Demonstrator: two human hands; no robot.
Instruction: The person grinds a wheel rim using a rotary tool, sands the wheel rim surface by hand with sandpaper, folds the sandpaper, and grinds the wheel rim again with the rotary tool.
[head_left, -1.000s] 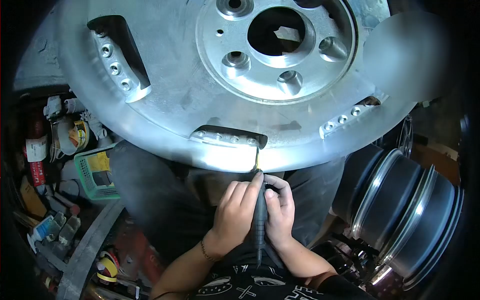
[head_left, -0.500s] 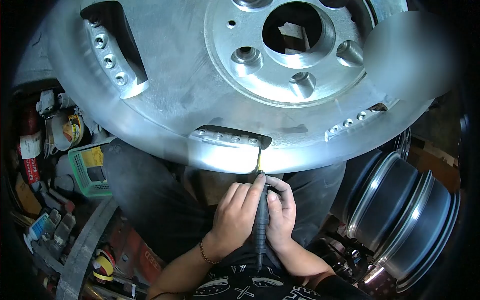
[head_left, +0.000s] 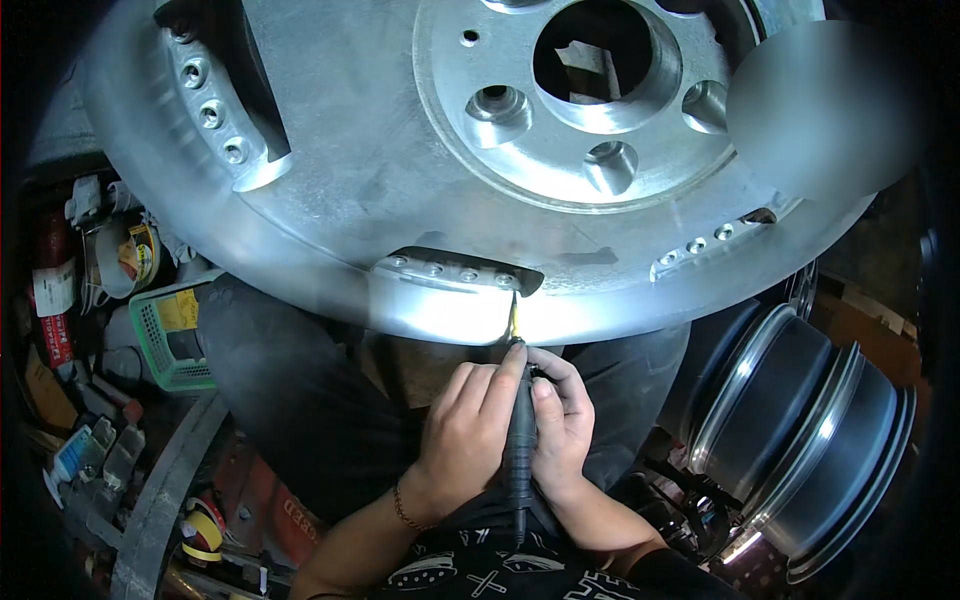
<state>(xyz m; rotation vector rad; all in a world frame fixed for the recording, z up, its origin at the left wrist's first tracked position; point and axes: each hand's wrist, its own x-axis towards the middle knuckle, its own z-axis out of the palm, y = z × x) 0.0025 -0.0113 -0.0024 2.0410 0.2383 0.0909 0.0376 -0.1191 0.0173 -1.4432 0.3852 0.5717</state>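
Both of my hands are wrapped around a slim black rotary grinder, held upright in front of my shirt. My left hand grips its left side, with the index finger stretched up along the front end. On the other side, my right hand closes round it with the thumb against the body. The thin shank points away from me, and its tip meets the lower edge of a slot in a large silver metal wheel. Several small holes line that slot.
Two or more finished-looking rims stand at the right. On the left are a green plastic basket, a bucket, tape rolls and a curved metal bar. A blurred round patch covers the upper right.
The shank's tip has shifted slightly left along the slot's edge. Both hands keep the same hold on the grinder, and the wheel sits slightly differently in view.
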